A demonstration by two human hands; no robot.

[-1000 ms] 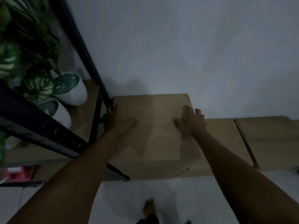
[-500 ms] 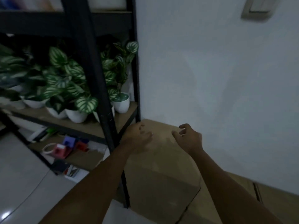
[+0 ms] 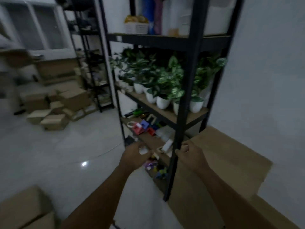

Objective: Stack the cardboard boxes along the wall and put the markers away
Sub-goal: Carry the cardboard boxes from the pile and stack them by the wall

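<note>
No writing, label, brand or number can be read anywhere in this dim, blurred view. The plain brown cardboard box (image 3: 227, 159) by the wall shows bare faces only.

Matt cardboard box (image 3: 231, 164), black metal rack (image 3: 184, 100), glossy tiled floor (image 3: 66, 154)

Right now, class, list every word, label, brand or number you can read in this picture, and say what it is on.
None can be read.
The pale label on the black shelf is too blurred to read.
The cardboard boxes by the wall show no print.
</note>
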